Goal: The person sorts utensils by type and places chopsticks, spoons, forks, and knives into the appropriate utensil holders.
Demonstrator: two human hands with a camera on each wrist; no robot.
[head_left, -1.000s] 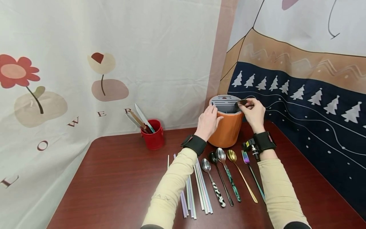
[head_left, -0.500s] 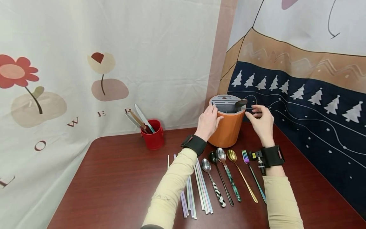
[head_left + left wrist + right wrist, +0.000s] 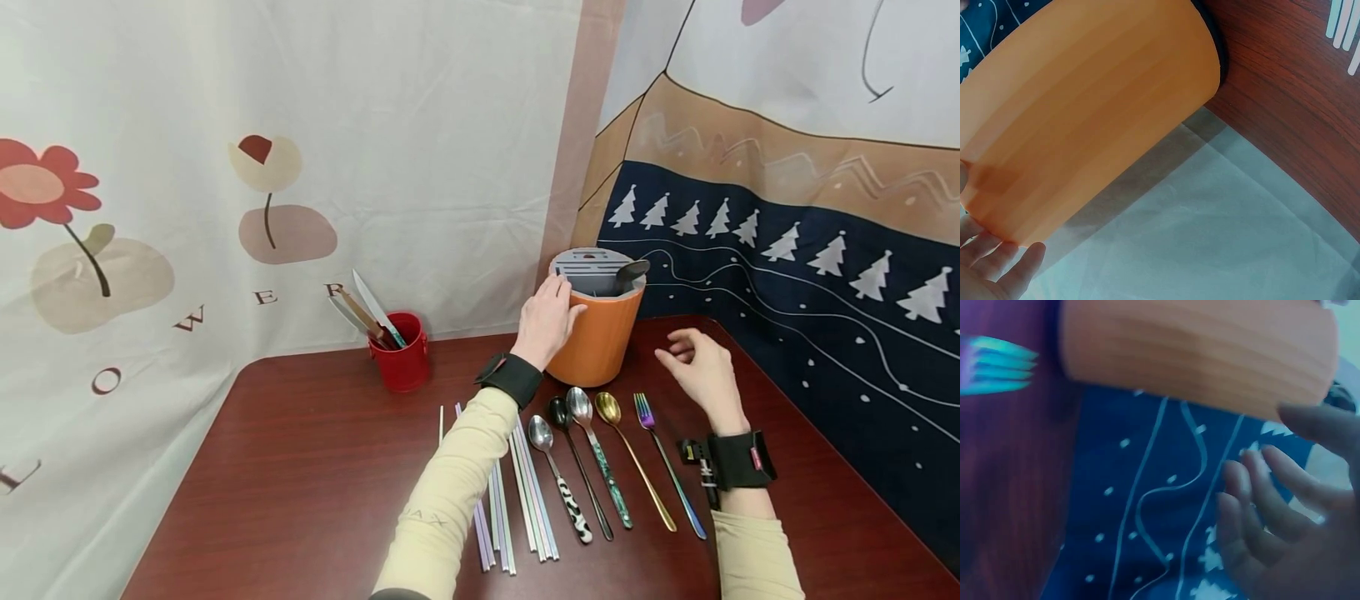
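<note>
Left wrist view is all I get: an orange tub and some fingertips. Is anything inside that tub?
Observer: Yes. In the head view a dark spoon stands in the orange holder, bowl end up, at its right side.
Operator: Which hand is on it?
Observer: The left hand rests against the holder's left side near the rim.
Operator: And the other hand?
Observer: The right hand hovers over the table, apart from the holder, fingers loose and holding nothing.
Operator: Anything else lying about?
Observer: Four spoons and a fork lie in a row in front of the holder.
</note>
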